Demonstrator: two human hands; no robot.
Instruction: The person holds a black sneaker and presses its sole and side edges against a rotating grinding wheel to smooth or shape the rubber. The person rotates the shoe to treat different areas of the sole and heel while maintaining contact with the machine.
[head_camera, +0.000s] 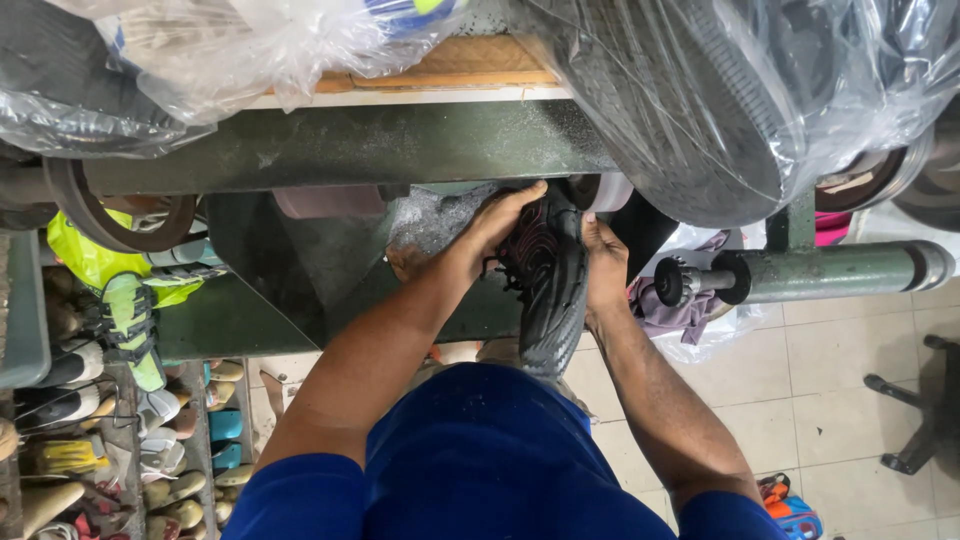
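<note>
Dusty green machine frame fills the upper frame, plastic-wrapped soles above it. At centre I see 1 black shoe, sole facing right, pressed up under the frame. My left hand grasps its upper; my right hand clasps the sole edge. It looks light and flexible; I'd grip the stiffer sole.

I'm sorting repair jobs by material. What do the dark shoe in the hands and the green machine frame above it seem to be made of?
Shoe: sole looks like dark rubber, matte and ribbed along its edge; the upper seems a dark fabric with reddish lacing, partly hidden by the left hand and right hand. Machine frame: apparently painted metal, green, dulled by dust.
</note>
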